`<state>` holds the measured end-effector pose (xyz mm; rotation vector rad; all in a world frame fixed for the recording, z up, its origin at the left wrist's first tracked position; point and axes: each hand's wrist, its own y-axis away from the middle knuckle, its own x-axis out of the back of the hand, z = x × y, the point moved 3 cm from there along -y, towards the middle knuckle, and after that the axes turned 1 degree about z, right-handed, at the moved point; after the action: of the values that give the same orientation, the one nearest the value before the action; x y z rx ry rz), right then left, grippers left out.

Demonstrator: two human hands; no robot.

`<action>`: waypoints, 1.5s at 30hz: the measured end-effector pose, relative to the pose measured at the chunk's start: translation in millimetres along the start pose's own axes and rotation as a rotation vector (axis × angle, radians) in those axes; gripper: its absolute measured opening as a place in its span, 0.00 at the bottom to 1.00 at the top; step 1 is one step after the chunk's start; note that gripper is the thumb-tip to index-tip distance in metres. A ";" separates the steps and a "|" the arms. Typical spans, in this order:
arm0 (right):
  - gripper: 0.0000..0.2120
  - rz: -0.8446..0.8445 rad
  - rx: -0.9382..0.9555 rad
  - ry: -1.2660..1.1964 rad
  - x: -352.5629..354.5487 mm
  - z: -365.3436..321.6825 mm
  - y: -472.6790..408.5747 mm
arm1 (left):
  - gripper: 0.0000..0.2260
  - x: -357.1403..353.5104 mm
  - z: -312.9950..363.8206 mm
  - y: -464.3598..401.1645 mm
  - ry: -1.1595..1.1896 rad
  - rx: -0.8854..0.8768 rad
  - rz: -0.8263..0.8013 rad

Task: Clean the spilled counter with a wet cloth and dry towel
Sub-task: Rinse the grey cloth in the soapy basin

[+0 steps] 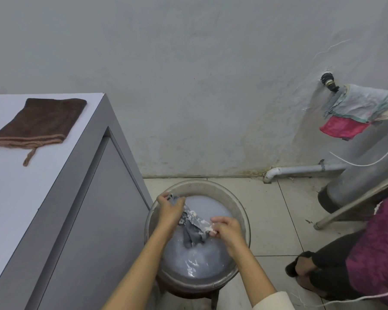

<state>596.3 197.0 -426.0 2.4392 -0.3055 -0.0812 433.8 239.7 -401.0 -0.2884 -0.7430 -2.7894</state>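
Item 1: grey cloth (192, 229), soiled with pale residue, held stretched just above the cloudy water in the basin (238, 204).
Item 2: left hand (169, 206), far-left of the basin, fingers curled and pinching the cloth's upper end.
Item 3: right hand (225, 227), over the basin's right half, fingers curled around the lower end.
Item 4: brown towel (37, 121), on the counter (20, 198) left of the basin, untouched.
Handling note: probably rinsing; rub the residue off underwater, then wring over the basin until merely damp.
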 end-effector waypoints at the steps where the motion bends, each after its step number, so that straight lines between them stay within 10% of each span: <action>1: 0.11 0.062 0.003 0.014 2.6 2.8 -0.6 | 0.23 0.0 -3.7 0.2 -0.093 -0.033 -0.053; 5: 0.12 0.136 0.064 0.225 7.4 13.4 -2.8 | 0.29 -3.5 -23.0 3.2 -0.450 -0.203 -0.214; 11: 0.31 -0.322 0.066 0.697 -10.1 14.9 8.2 | 0.35 -3.6 -55.4 5.1 -0.668 -0.082 -0.105; 15: 0.33 -0.255 0.127 1.019 -16.9 28.2 3.4 | 0.22 -4.8 -44.9 1.2 -0.462 -0.052 -0.077; 19: 0.08 -0.047 0.231 0.788 -16.6 31.5 -2.9 | 0.11 1.2 -28.0 -2.5 -0.220 -0.034 -0.039; 24: 0.17 0.178 0.213 0.445 0.3 21.7 -11.0 | 0.11 9.7 -20.3 -1.4 -0.335 -0.106 -0.043; 36: 0.11 0.248 0.205 0.484 2.6 17.7 -5.6 | 0.07 -5.6 -35.4 18.5 -0.965 -0.504 0.018; 40: 0.10 0.120 0.133 0.550 0.3 21.0 -2.3 | 0.20 -17.7 -44.5 26.5 -0.923 -0.335 -0.126; 45: 0.12 0.054 0.106 0.575 -2.0 22.4 2.0 | 0.11 -21.8 -47.7 16.8 -0.886 -0.253 -0.223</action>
<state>590.9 182.1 -442.1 2.4301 -0.1160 0.6625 453.1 205.1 -439.3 -1.6381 -0.5829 -2.8917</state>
